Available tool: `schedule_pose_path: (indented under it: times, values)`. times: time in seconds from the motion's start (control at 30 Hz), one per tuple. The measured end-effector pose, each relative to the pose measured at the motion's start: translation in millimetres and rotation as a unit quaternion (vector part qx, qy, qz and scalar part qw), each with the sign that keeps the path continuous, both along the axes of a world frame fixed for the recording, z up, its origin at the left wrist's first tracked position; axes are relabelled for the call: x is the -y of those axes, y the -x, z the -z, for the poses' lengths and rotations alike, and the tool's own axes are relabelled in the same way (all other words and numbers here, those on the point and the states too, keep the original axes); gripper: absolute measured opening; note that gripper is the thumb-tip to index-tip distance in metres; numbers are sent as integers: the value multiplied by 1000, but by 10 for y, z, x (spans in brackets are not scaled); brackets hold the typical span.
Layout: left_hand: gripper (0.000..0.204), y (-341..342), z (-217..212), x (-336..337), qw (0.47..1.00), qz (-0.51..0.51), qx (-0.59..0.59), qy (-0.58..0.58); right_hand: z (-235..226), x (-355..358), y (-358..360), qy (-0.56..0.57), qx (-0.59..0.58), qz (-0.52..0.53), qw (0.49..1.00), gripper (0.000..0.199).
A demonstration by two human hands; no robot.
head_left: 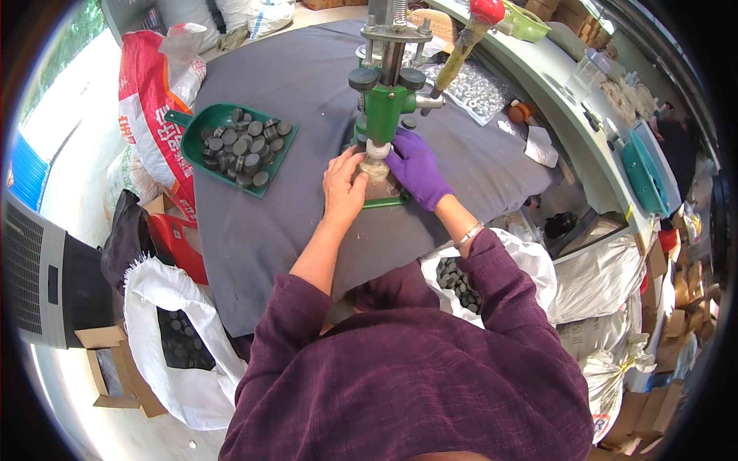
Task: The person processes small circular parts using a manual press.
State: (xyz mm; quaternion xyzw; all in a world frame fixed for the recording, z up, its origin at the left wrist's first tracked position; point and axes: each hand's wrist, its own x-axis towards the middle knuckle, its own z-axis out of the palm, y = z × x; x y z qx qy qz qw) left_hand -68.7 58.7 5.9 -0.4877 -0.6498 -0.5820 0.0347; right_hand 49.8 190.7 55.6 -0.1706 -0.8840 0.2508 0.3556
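A green hand press (382, 115) with a red-knobbed lever (486, 11) stands on the cloth-covered table in front of me. My bare left hand (343, 183) is at the left of its die (376, 165), fingers bent in against it. From the right, my right hand (420, 170), in a purple glove, reaches the same spot with its fingers curled in, partly behind the press head. Both hands look closed around the die area; whatever small piece lies between the fingertips is hidden. To the left, a green scoop (187, 142) holds many dark round discs (244, 144).
A clear bag of small metal parts (470, 86) lies right of the press. White sacks of dark discs stand by my left (142, 307) and right (542, 265) sides. A red-and-white sack (146, 100) leans at the table's left edge. A long counter (553, 65) runs along the right.
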Motion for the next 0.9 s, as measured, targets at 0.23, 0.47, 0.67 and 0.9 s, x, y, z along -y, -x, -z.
schedule_pose_path:
  times: [0.23, 0.47, 0.67, 0.9]
  values:
    - [47, -60, -48, -39, 998, -34, 59, 16, 108, -357, -30, 8, 10, 83, 996, 33]
    - [65, 87, -52, -136, 996, -30, 67, 59, -130, -303, 81, -128, -28, 21, 991, 30]
    - [76, 64, -66, -177, 990, -13, 65, 125, -170, -424, 295, -219, 61, -115, 967, 22]
    - [72, 62, -51, -145, 991, -7, 62, 117, -57, -583, 475, -234, 153, -117, 953, 25]
